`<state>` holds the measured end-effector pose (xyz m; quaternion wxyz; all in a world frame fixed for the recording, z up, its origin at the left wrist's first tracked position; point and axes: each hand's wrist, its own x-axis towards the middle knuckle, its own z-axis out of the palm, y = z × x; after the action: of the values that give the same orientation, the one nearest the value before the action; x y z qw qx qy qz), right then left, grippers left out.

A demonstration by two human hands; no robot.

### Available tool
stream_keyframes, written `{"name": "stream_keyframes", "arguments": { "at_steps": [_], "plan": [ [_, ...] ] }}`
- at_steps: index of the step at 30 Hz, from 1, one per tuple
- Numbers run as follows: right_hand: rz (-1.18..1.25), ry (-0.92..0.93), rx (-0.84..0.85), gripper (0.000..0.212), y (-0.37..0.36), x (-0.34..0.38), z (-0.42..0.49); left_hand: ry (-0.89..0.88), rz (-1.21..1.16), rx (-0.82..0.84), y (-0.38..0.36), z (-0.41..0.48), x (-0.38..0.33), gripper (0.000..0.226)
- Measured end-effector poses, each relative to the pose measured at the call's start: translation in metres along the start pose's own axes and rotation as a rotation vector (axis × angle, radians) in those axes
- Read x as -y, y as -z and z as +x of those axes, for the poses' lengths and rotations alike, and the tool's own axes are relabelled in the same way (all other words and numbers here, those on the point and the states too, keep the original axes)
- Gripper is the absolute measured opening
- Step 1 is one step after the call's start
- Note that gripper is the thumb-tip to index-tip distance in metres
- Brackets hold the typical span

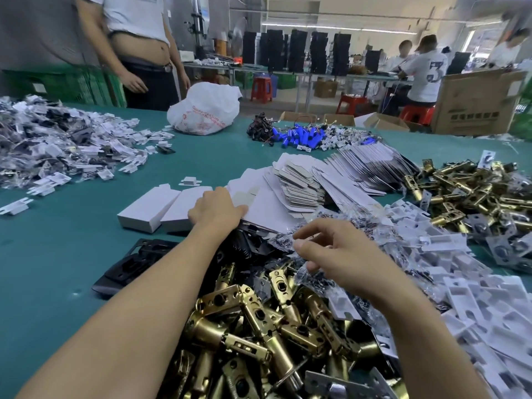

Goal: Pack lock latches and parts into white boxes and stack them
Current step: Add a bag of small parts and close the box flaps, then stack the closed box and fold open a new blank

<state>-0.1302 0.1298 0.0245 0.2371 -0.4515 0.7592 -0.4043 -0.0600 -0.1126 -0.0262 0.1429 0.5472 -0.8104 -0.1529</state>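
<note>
Mid-pack at a crowded green worktop (57, 254): your left grip (214, 211) lies at centre frame on the loose flat box blanks (259, 205), just right of two made-up white boxes (149, 208) that sit side by side, touching. Its thumb runs straight along a blank; the fingers are hidden behind the knuckles, so whether it grasps the card or only presses it cannot be told. It is likely there to draw off the next blank for folding.

Your right grip (339, 254) hovers lower and to the right, fingers loosely curled, thumb and forefinger close together over the clear bags of small parts (316, 223). The film is too transparent to tell whether a bag is pinched or the grip is released.

The stock is laid out in reach of both arms. The brass lock latches (259, 326) are heaped at bottom centre, below and between your forearms, touching neither grip. A second heap (460, 191) lies at the right edge. White plastic inserts (475, 298) spill down the lower right, and black plates (129, 263) sit under your left forearm. The fanned stack of blanks (299, 182) lies just beyond your left grip.
</note>
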Motion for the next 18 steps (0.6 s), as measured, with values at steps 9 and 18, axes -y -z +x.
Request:
{"name": "stream_keyframes", "arguments": {
  "at_steps": [9,18],
  "plan": [
    [0.021,-0.019,-0.017,0.005,-0.002,0.001,0.000,0.077,-0.285,-0.027,0.008,0.001,0.007,0.023],
    [0.026,-0.030,-0.023,0.007,-0.004,0.000,0.001,0.009,-0.335,0.013,0.009,-0.012,0.007,0.018]
  ]
}}
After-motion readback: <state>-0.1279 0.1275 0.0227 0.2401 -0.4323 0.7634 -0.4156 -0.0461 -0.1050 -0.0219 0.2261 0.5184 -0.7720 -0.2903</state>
